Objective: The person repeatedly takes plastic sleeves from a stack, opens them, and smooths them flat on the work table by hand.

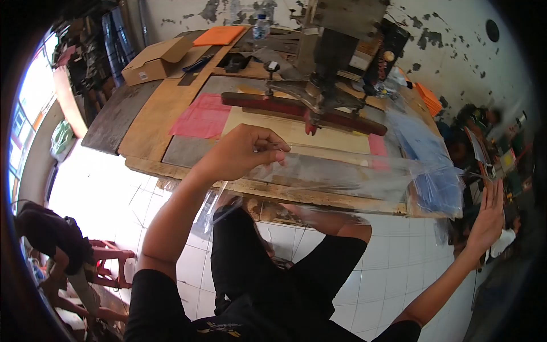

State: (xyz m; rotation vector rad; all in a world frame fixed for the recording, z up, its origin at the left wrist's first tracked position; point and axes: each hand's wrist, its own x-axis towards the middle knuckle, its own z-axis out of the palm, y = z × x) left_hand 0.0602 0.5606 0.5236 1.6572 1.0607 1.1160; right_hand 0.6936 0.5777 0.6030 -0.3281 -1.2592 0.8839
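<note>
My left hand (245, 151) is closed in a pinch on one end of a clear plastic sheet (347, 176), above the front edge of the wooden worktable (142, 122). The thin sheet stretches across to the right and sags a little. Far out at the right, my right hand (487, 219) has its fingers long and close together, with the film reaching its fingertips; its thumb is hidden. Behind the sheet stands a press with a long red bar (296, 111), over a pale yellow board (262, 131) and pink sheets (199, 115).
Blue-tinted plastic sheets (424, 148) hang over the table's right end. A cardboard box (156, 61), an orange sheet (219, 35) and a plastic bottle (261, 27) are at the back. Another person (54, 245) is at the lower left; more people are at the right.
</note>
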